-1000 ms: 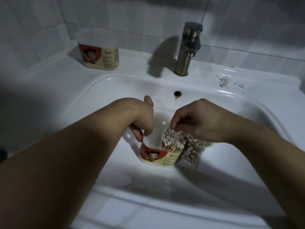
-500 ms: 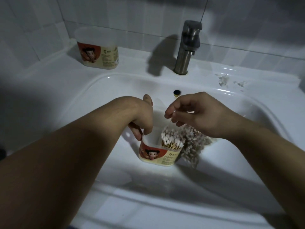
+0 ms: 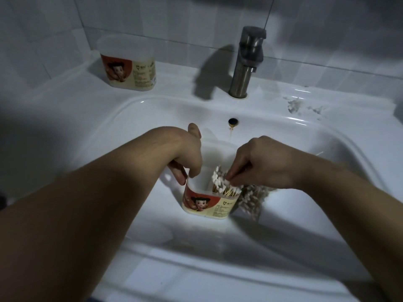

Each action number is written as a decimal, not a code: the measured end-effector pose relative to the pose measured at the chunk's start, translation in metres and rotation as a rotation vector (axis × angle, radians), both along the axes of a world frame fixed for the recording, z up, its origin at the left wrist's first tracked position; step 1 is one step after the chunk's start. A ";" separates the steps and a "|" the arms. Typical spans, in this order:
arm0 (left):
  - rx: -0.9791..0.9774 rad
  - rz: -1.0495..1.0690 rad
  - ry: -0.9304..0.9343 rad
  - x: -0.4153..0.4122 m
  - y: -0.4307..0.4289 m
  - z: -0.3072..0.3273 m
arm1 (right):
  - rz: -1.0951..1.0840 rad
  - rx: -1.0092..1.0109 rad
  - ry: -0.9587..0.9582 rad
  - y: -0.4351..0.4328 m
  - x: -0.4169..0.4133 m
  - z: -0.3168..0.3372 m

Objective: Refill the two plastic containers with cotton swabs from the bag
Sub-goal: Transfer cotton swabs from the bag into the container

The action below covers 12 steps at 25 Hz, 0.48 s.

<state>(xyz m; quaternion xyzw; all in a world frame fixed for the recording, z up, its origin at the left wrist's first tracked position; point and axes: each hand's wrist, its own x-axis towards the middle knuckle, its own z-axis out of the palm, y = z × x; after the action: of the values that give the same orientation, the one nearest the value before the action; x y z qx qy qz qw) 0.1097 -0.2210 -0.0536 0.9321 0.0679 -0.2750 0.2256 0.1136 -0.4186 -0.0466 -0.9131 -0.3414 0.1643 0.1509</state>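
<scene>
Tightly, right hand (image 3: 263, 162) pinches swabs (image 3: 219, 182); left hand (image 3: 187, 153) grips container (image 3: 209, 204).

White sink (image 3: 152, 110) and tiles (image 3: 152, 22) round a grey steel tap (image 3: 242, 79).
The container in front of the tap (image 3: 199, 184), which I hold, is milky white; its label (image 3: 199, 202) is red at left and cream at right, with a dark-haired cartoon figure. The container left of the tap (image 3: 128, 70) matches. My cotton swabs (image 3: 220, 184) show white tips on tan sticks. Below the tap, a yellowish streak (image 3: 230, 132) trails from a black hole (image 3: 233, 121).
</scene>
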 end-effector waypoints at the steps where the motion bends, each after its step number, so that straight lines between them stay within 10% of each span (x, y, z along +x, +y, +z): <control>1: 0.009 -0.002 -0.001 0.000 0.000 0.000 | -0.006 -0.020 -0.001 0.000 0.000 -0.001; 12: 0.007 0.023 -0.002 -0.002 -0.001 0.001 | 0.130 -0.409 0.157 0.013 -0.021 0.001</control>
<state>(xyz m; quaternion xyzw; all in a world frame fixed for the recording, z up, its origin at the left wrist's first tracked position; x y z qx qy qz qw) 0.1078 -0.2221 -0.0527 0.9324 0.0791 -0.2712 0.2256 0.0931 -0.4053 -0.0452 -0.8851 -0.3465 0.3100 -0.0222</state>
